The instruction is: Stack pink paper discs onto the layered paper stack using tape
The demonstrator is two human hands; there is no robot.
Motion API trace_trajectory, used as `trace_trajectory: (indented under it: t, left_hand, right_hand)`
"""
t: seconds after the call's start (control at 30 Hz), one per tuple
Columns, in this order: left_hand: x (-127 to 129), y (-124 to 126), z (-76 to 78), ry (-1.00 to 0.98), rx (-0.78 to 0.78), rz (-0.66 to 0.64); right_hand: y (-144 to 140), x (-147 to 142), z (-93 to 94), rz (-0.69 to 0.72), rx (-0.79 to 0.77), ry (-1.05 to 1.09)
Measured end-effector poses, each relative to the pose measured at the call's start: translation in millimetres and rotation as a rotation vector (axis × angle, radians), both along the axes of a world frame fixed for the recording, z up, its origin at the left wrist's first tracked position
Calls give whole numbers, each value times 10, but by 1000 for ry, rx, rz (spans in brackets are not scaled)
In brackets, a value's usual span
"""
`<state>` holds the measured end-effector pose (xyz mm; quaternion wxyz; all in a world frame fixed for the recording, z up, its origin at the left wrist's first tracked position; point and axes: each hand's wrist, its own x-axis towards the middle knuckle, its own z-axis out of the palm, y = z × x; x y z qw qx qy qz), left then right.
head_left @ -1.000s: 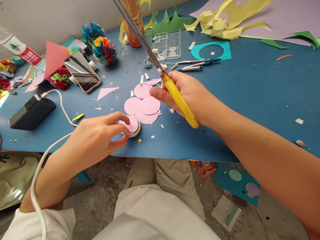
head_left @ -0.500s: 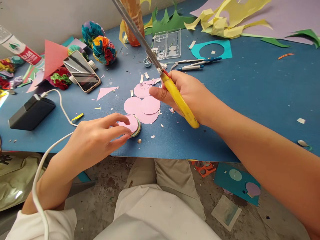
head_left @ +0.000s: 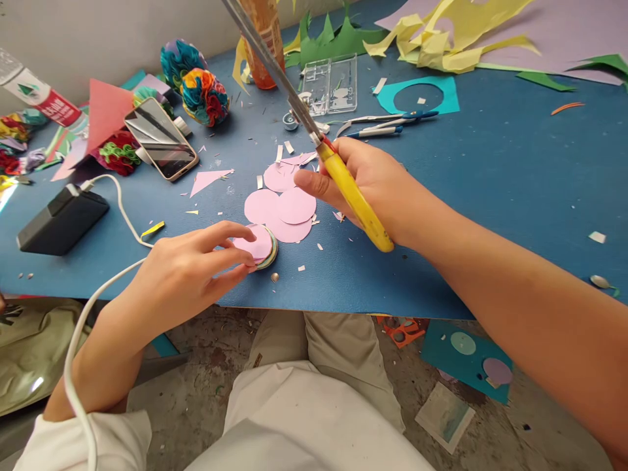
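My left hand (head_left: 191, 261) rests at the table's front edge, its curled fingers around a small stack of round paper pieces (head_left: 256, 243), pink on top with pale and darker layers beneath. The thumb is mostly hidden. Held up in my right hand (head_left: 363, 183) is a pair of scissors (head_left: 350, 196) with a yellow handle. The blades look closed and point up and to the left. Between the hands several loose pink paper circles (head_left: 296, 206) overlap on the blue table (head_left: 490, 196).
A black power bank (head_left: 63, 219) with a white cable (head_left: 120, 203) lies left, near a phone (head_left: 161, 139). Behind are ruffled paper balls (head_left: 205, 98), an orange bottle (head_left: 265, 49), a clear plastic case (head_left: 330, 84) and a teal paper with a round hole (head_left: 449, 95). Scraps litter the table.
Both hands keep their hold and place on the table. Only the camera view has shifted very slightly.
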<state>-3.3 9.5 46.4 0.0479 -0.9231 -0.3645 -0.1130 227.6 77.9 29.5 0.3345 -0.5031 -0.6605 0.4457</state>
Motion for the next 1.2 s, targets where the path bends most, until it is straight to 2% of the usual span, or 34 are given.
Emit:
trace_trajectory:
  t: [0.17,0.33,0.47,0.53,0.6,0.67,0.8,0.97,1.1,1.2]
  left_hand:
    - [-51,7,-21,-16,-56,7]
    - [-148,-58,-88,-216,-157,44]
    - [-258,-194,-229,-386,-47,259]
    - [-303,-265,-305,-391,12,368]
    - [-314,-316,-360,-349,77,421]
    - [-275,-334,-384,-315,145,396]
    - [-86,-276,-367,-309,285,233]
    - [75,-216,-392,-206,233,107]
    - [116,-318,-446,-215,263,116]
    - [179,-413,-443,-128,326,165]
  right_hand:
    - [0,4,-10,8,15,8]
    - [1,5,-9,1,24,-2]
    - [-6,-6,2,0,-8,-5]
    - [-5,-10,-1,2,-19,-8]
    - [2,-10,-12,4,-7,-8]
    - [17,-5,-31,5,9,-8]
    - [64,16,-83,-6,42,-32]
    - [126,48,-141,-11,115,-9]
    - [141,52,-154,-13,113,-16]
    - [134,45,-153,-18,113,-18]
